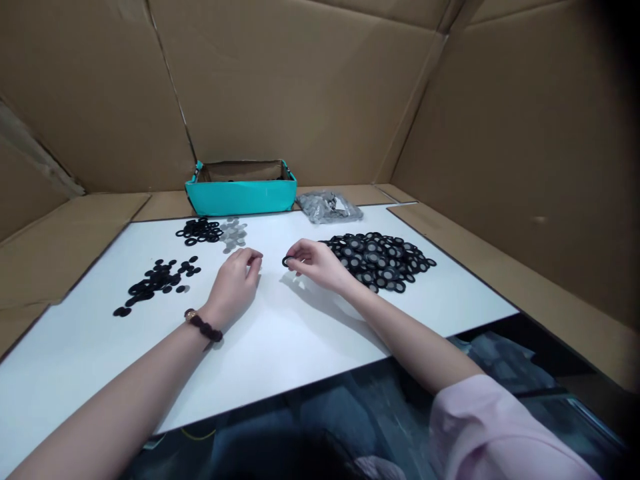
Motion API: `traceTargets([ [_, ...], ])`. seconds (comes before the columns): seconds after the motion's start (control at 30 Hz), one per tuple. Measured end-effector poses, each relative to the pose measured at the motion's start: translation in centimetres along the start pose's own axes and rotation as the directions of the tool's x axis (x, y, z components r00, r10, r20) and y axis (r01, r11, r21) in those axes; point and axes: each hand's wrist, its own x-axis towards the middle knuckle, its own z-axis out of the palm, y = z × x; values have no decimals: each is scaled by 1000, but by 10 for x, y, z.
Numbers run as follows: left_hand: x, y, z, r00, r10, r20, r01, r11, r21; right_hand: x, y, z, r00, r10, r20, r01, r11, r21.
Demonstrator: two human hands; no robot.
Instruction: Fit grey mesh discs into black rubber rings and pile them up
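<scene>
My right hand (313,261) pinches a small black ring (287,261) between thumb and fingers, a little above the white board (280,347). To its left is my left hand (235,277), its thumb and fingers drawn together; whether something small sits at the fingertips I cannot make out. Right beside my right hand spreads a big pile of black rings with grey centres (385,260). Beyond my left hand lie loose black rings (200,231) and a patch of pale translucent discs (233,235). Small black discs (157,279) are scattered to the left of that hand.
A turquoise box (243,199) with dark pieces inside stands at the back of the board. Next to it lies a clear plastic bag (330,207) of greyish contents. Cardboard walls (300,93) enclose the back and sides.
</scene>
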Motion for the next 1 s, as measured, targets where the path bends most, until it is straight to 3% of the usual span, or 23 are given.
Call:
traceTargets([
  [0.07,-3,7,-1,999,-33,-13,32,998,-62,-2,1,0,993,107,41,-111,988,112],
  [0.17,-7,15,0,998,-69,-2,68,987,-148,-3,-1,2,982,169,79,-182,961,208],
  [0.53,-11,20,3,992,-57,115,88,951,-296,-5,3,7,964,234,125,-258,938,230],
  [0.8,-11,20,5,978,-125,165,180,909,-375,-7,5,8,916,278,288,-363,881,303],
  [1.0,-11,23,2,966,-110,233,213,854,-475,-6,6,6,910,269,315,-372,864,338],
])
